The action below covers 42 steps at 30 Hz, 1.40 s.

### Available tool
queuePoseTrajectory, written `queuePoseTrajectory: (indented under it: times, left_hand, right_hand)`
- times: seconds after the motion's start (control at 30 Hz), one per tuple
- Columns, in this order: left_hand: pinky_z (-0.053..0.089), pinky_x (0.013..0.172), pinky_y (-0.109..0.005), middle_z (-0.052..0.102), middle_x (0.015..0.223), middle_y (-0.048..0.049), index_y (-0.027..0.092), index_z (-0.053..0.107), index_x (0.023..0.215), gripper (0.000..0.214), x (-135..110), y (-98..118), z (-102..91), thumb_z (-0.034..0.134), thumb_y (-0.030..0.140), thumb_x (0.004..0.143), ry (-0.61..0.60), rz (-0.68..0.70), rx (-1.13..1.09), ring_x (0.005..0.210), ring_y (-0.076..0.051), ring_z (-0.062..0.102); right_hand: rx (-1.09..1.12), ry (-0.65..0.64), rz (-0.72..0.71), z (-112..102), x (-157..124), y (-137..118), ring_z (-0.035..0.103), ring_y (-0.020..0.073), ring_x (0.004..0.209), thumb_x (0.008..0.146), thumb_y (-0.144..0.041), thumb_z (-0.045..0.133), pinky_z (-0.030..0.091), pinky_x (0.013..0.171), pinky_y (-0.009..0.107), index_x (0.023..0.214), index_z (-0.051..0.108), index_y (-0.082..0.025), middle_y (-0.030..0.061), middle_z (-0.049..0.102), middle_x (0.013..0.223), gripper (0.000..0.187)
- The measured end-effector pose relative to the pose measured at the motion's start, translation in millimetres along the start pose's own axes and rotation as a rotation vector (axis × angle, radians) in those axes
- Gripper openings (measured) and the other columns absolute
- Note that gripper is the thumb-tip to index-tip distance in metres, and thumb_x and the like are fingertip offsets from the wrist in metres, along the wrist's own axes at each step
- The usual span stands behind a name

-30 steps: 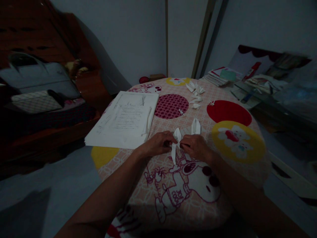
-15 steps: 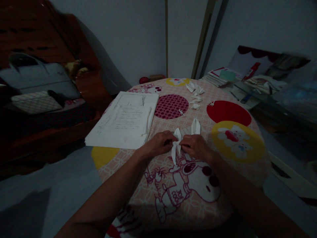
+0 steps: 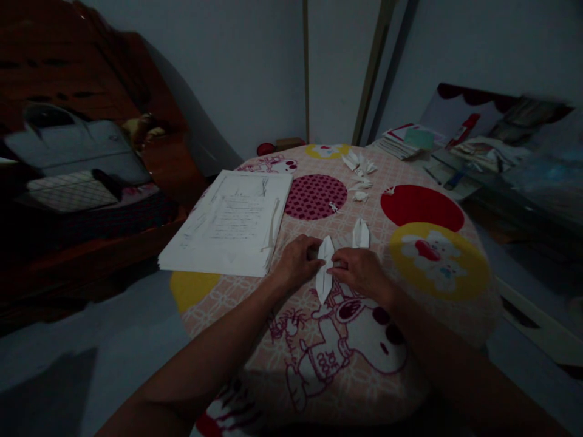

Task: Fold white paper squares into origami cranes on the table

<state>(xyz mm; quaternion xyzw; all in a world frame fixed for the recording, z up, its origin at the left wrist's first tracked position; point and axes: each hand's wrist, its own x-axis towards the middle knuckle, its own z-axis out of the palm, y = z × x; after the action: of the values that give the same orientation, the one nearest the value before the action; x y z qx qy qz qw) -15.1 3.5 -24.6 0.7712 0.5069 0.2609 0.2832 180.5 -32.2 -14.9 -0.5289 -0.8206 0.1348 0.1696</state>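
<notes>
A folded white paper piece (image 3: 324,282), long and pointed at both ends, lies between my two hands over the cloth. My left hand (image 3: 298,260) pinches its left edge with thumb and fingers. From the other side, my right hand (image 3: 357,267) has its fingers closed on the right edge. A second folded paper (image 3: 361,234) of similar shape rests just beyond my right hand. Farther back, several white folded or crumpled papers (image 3: 359,164) sit on the patterned tablecloth (image 3: 310,230).
At the left of the table lies a stack of printed sheets (image 3: 232,224). A wooden bench (image 3: 155,145) with a pale handbag (image 3: 77,145) stands on the left. To the right, a glass-topped table (image 3: 473,176) carries papers and a red item.
The paper between my hands has gone from split, spread lower flaps to one closed, flatter pointed shape. My left hand has shifted slightly and its fingers have changed position.
</notes>
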Motion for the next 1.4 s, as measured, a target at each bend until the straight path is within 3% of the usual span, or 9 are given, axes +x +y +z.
queuePoseTrajectory:
  times: [0.17, 0.37, 0.57, 0.73, 0.9, 1.17, 1.4]
  left_hand:
    - [0.046, 0.067, -0.028, 0.063, 0.083, 0.0001, 0.017, 0.064, 0.101, 0.036, -1, 1, 1.0, 0.076, 0.012, 0.067, 0.023, -0.019, -0.099, 0.070, -0.014, 0.057]
    - [0.042, 0.060, -0.023, 0.058, 0.072, 0.0062, 0.017, 0.062, 0.096, 0.038, 3, 1, -2.5, 0.076, 0.010, 0.061, -0.045, -0.054, -0.264, 0.063, -0.010, 0.054]
    - [0.038, 0.061, -0.023, 0.055, 0.067, 0.0051, 0.015, 0.061, 0.074, 0.012, 6, -3, -2.2, 0.070, 0.013, 0.066, -0.130, 0.017, -0.372, 0.062, -0.010, 0.050]
    - [0.037, 0.059, -0.023, 0.055, 0.066, 0.0044, 0.016, 0.062, 0.076, 0.012, 5, -9, 2.4, 0.070, 0.018, 0.067, -0.120, 0.009, -0.422, 0.062, -0.011, 0.049]
    - [0.036, 0.058, -0.023, 0.054, 0.065, 0.0042, 0.017, 0.059, 0.075, 0.014, 4, -11, 4.7, 0.070, 0.019, 0.066, -0.117, -0.010, -0.458, 0.061, -0.010, 0.048]
    - [0.035, 0.055, -0.022, 0.052, 0.063, 0.0047, 0.016, 0.058, 0.073, 0.014, 1, -8, 3.4, 0.070, 0.021, 0.067, -0.103, -0.002, -0.547, 0.058, -0.009, 0.046]
    - [0.040, 0.061, -0.022, 0.060, 0.072, 0.0010, 0.015, 0.064, 0.075, 0.003, -6, 0, -5.8, 0.066, 0.014, 0.073, -0.051, 0.130, -0.359, 0.066, -0.011, 0.053]
  right_hand:
    - [0.035, 0.011, 0.089, 0, 1, -2, 0.068, 0.0198, 0.072, 0.082, -0.033, 0.077, 0.044, 0.068, 0.031, 0.088, 0.071, -0.019, 0.0070, 0.076, 0.083, 0.017]
    - [0.077, 0.032, 0.133, 1, 1, -1, 0.066, 0.0188, 0.069, 0.079, -0.034, 0.080, 0.042, 0.064, 0.029, 0.082, 0.070, -0.019, 0.0058, 0.075, 0.079, 0.018]
    - [0.113, 0.067, 0.224, 0, 2, -4, 0.064, 0.0176, 0.064, 0.076, -0.033, 0.082, 0.040, 0.061, 0.028, 0.096, 0.072, -0.018, 0.0034, 0.071, 0.072, 0.028]
    - [0.208, 0.069, 0.219, -1, 3, -4, 0.061, 0.0151, 0.061, 0.078, -0.023, 0.078, 0.040, 0.061, 0.027, 0.102, 0.072, -0.020, 0.0008, 0.069, 0.070, 0.025]
    - [0.305, 0.064, 0.260, 2, 6, -4, 0.057, 0.0129, 0.057, 0.075, -0.017, 0.077, 0.039, 0.058, 0.025, 0.093, 0.070, -0.018, -0.0014, 0.065, 0.065, 0.020]
    - [0.443, 0.062, 0.217, 3, 4, -6, 0.056, 0.0117, 0.057, 0.073, -0.014, 0.076, 0.038, 0.055, 0.023, 0.076, 0.064, -0.018, -0.0031, 0.063, 0.063, 0.014]
    - [0.358, 0.012, 0.138, 0, 0, -8, 0.055, 0.0123, 0.058, 0.079, -0.016, 0.071, 0.035, 0.058, 0.024, 0.067, 0.063, -0.018, -0.0016, 0.063, 0.061, 0.015]
